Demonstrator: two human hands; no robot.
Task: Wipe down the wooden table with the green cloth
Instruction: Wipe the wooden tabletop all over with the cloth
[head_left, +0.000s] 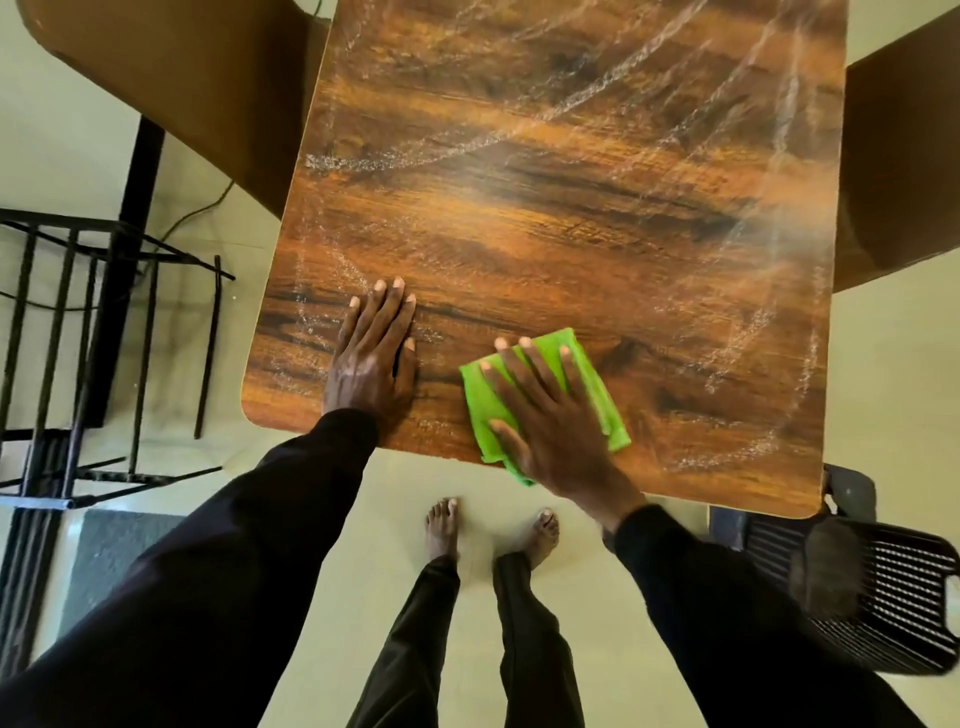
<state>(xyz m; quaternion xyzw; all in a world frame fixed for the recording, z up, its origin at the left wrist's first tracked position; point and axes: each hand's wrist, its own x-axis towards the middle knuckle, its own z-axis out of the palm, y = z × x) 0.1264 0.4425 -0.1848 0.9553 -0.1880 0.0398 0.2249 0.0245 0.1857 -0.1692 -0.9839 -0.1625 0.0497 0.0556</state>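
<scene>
- Both hands lie flat on the wooden table (571, 197) in the head view, near its front edge.
- Left hand (371, 358) rests palm down on bare wood toward the front left corner, fingers straight and close together, holding nothing.
- Right hand (545, 415) is spread wide, palm down, pressing on the green cloth (597, 395); the fingers fan out over it and none of them pinch or curl round the fabric.
- That cloth is folded into a rough square and lies flat on the tabletop at the front edge, just right of the left hand, one corner hanging slightly past the edge.
- Pale streaks and arcs cross the dark-grained surface, thickest at the far right and along the left side.
- Black sleeves (249, 545) cover both arms down to the wrists.
- Bare feet (441, 530) stand on the pale floor below the table's front edge.
- A black metal rack (78, 338) stands at the left, apart from the table.
- A dark slatted plastic chair (883, 597) sits at the lower right, partly under the table's front right corner.
</scene>
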